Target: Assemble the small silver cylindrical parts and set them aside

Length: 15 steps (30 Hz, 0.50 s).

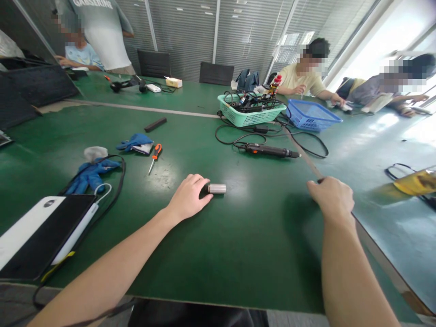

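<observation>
My left hand point(190, 198) rests low over the green table, its fingers wrapped round the dark end of a short cylinder. The silver metal end of the cylinder point(217, 188) sticks out to the right, lying about level with the tabletop. Further right, my right hand point(332, 195) is closed in a fist above the seam between the table sections. A small dark tip shows by its thumb; the rest of what it holds is hidden in the fist. Beyond both hands lies a black electric screwdriver point(272, 151) with its cable.
A green basket point(247, 119) of cables and tools stands at the back beside a blue basket point(313, 116). Leftward lie an orange-handled screwdriver point(156, 153), blue gloves point(91, 175), a dark bar point(156, 124) and a white-and-black case point(47, 231). Several people sit or stand around the table.
</observation>
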Available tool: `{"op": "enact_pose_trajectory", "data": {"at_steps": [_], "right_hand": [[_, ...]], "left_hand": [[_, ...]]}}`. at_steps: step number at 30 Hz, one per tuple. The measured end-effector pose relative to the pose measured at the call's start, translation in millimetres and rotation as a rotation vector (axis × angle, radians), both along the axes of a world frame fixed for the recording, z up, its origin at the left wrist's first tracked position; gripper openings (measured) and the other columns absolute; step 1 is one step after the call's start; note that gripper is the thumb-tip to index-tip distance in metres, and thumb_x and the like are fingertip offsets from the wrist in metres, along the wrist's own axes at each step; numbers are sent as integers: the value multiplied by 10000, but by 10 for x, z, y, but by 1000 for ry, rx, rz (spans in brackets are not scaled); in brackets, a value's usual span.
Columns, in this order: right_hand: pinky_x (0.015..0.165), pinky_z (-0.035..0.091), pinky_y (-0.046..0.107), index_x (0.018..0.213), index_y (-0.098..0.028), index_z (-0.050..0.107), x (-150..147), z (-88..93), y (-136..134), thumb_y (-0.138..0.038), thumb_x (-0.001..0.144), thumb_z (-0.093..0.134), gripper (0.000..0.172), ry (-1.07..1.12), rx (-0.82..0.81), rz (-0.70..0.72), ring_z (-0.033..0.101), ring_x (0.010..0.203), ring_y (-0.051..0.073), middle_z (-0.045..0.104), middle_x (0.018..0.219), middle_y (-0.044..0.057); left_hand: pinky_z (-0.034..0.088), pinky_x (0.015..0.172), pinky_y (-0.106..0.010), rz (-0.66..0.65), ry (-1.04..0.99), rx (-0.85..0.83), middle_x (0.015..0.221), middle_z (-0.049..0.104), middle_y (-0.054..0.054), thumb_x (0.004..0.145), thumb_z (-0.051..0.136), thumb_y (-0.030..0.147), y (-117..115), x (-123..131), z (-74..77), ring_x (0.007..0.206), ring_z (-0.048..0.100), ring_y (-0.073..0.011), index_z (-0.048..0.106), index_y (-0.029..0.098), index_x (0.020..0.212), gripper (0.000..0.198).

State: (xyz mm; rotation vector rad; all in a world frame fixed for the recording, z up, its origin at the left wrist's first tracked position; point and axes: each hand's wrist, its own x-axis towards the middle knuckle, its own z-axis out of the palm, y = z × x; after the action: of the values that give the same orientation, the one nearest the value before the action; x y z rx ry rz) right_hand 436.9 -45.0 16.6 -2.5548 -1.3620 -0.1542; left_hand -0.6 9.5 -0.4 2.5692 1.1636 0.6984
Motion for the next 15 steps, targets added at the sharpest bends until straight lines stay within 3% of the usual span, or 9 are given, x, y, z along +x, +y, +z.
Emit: {"op": "enact_pose_trajectory", "data": {"at_steps": [1, 2, 4, 6, 9, 11, 15], "right_hand": [[746, 511, 570, 1092, 13, 746, -171, 24, 35, -382, 902, 524, 491, -16, 26, -33, 655, 982, 467, 654, 936, 358], [835, 524, 546, 1150, -38, 732, -382, 42, 70, -370, 909, 534, 455, -23, 68, 28, 658, 1030, 426, 679, 1012, 306], [977, 509, 516, 1167, -106, 710, -890, 56, 114, -308, 920, 535, 364, 18, 174, 308, 635, 1118, 370, 698, 1111, 221], [1040, 496, 506, 1197, -154, 679, -1422, 40, 100, -244, 915, 544, 325, 105, 226, 694, 602, 1174, 337, 689, 1166, 165], [1104, 477, 513, 1388, -199, 548, -2030, -16, -7, -144, 905, 534, 486, 202, 257, 1073, 529, 1298, 311, 585, 1362, 161], [1099, 484, 514, 1417, -213, 509, -2234, -53, -76, -99, 903, 509, 527, 213, 239, 1178, 523, 1304, 304, 563, 1380, 156], [1037, 518, 498, 1370, -201, 528, -2266, -89, -105, -114, 939, 521, 439, 212, 184, 1200, 571, 1197, 291, 614, 1286, 139]], "left_hand": [[511, 983, -453, -4, 11, -9, 1125, 642, -80, 924, 670, 327, 10, 6, -2, 1081, 582, -260, 641, 186, 1182, 295], [513, 971, -448, -7, 16, -14, 1102, 645, -75, 928, 665, 317, 19, 10, -2, 1063, 581, -255, 653, 187, 1149, 256], [516, 947, -440, -16, 16, -18, 1072, 647, -68, 931, 662, 303, 28, 17, 5, 1037, 578, -249, 663, 192, 1111, 211], [517, 930, -435, -31, 13, -10, 1058, 645, -66, 928, 668, 309, 23, 22, 17, 1026, 576, -248, 665, 197, 1101, 206], [517, 904, -425, -73, 20, 5, 1025, 636, -63, 926, 675, 350, -9, 34, 41, 1001, 574, -246, 667, 197, 1044, 194], [520, 886, -413, -112, 20, -1, 994, 630, -58, 937, 662, 377, -37, 41, 56, 972, 570, -241, 657, 194, 997, 192], [517, 884, -405, -134, 24, -13, 996, 627, -59, 951, 639, 367, -76, 51, 68, 978, 567, -240, 647, 196, 969, 172]]}}
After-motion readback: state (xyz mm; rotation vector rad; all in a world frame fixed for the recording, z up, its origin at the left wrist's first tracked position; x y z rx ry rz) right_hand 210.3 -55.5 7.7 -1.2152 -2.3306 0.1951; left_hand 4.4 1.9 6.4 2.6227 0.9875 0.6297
